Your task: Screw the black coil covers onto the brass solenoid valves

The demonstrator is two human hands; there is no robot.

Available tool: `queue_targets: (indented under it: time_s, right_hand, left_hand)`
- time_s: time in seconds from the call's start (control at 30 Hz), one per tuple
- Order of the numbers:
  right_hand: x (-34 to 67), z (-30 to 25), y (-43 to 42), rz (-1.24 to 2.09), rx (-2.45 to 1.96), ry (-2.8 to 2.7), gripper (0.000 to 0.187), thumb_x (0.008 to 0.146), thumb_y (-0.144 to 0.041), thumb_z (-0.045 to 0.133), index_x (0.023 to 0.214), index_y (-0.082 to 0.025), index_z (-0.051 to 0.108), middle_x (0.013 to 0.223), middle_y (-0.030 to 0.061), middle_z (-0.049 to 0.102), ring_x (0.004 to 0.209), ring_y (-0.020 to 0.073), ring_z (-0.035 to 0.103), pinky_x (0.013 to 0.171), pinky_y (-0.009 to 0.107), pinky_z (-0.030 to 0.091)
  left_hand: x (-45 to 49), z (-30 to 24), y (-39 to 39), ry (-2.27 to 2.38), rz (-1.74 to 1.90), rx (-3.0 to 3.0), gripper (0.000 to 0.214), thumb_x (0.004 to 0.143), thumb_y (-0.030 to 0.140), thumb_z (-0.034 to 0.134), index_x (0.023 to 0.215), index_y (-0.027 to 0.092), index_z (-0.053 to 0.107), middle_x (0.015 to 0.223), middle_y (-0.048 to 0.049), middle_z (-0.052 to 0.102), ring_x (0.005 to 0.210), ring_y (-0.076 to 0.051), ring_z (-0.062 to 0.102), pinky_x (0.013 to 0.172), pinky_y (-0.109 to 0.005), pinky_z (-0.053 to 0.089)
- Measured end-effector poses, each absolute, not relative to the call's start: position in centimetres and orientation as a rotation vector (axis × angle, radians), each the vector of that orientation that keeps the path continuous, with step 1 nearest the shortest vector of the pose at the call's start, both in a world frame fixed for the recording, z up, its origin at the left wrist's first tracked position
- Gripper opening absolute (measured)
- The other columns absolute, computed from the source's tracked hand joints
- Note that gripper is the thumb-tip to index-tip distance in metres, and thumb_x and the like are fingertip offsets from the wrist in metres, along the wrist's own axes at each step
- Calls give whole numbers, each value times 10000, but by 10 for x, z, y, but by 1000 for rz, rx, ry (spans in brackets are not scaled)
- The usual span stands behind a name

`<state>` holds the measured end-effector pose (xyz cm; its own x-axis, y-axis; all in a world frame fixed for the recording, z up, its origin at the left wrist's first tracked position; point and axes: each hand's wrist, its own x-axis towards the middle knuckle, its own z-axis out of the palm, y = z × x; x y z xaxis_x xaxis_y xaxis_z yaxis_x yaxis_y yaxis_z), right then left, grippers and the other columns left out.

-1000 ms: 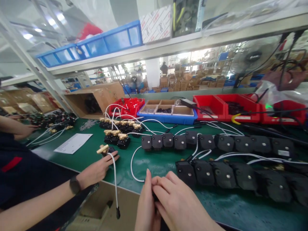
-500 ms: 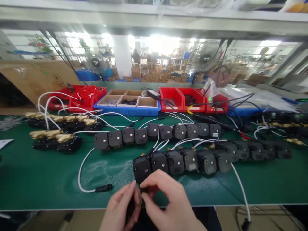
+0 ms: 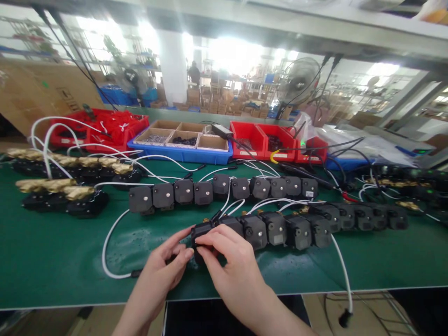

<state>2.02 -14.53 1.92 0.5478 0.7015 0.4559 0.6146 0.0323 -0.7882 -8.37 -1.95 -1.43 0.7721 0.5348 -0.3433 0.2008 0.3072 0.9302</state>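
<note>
A black box-shaped unit stands at the left end of the front row, partly covered by my hands. Against its front face, my right hand is closed in a pinch of thumb and fingers; whatever it pinches is too small or hidden to name. On the unit's left, my left hand reaches its index finger to the casing. Its other fingers are curled, with something dark and unclear inside them. Similar black units continue to the right, with white cables behind them.
Behind stand another row of black units, a blue tray with divided boxes, and red bins. Brass-topped units are at left. One white cable curves beside my left forearm; another hangs over the front edge.
Both hands have moved forward from the table's front edge to the end unit. My right fingers now touch its front face, and my left index finger has stretched to its side. The view has tilted slightly.
</note>
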Motion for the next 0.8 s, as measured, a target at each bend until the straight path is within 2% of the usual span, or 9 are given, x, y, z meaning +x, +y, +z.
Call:
queue_targets:
  time_s: [0.2,0.33,0.43,0.53,0.8]
  right_hand:
    - [19,13,-143,-16,-1705,-1183,196,932,-108,560,915,-160,748,875,57,676,778,149,663,715,252,548]
    - [22,18,-146,-28,-1723,-1291,227,952,-101,514,876,-133,725,913,85,667,805,155,652,742,255,558]
    - [28,25,-149,-36,-1764,-1456,214,968,-104,501,993,-117,713,972,104,664,874,175,642,798,276,559]
    - [36,26,-150,-83,-1765,-1646,245,994,-120,462,1080,-113,691,974,107,657,882,186,619,785,284,545]
    - [39,18,-144,-111,-1750,-1640,175,990,-153,495,905,-117,643,910,90,628,889,189,586,828,289,531]
  left_hand:
    - [-82,-19,-15,699,242,1262,888,629,606,842,1333,136,574,613,108,331,490,-30,246,457,-173,135]
    - [-82,-20,-18,709,286,1295,830,663,608,814,1304,127,598,598,104,335,486,-34,256,455,-175,133]
    - [-83,-20,-18,716,275,1270,840,662,615,812,1316,138,588,613,103,336,487,-33,259,461,-176,150]
    - [-84,-18,-17,721,235,1259,891,636,639,819,1329,136,572,620,106,328,485,-29,240,462,-177,135]
    - [-81,-8,-17,734,255,1363,833,660,658,780,1260,105,613,587,114,321,458,-35,204,425,-196,103]
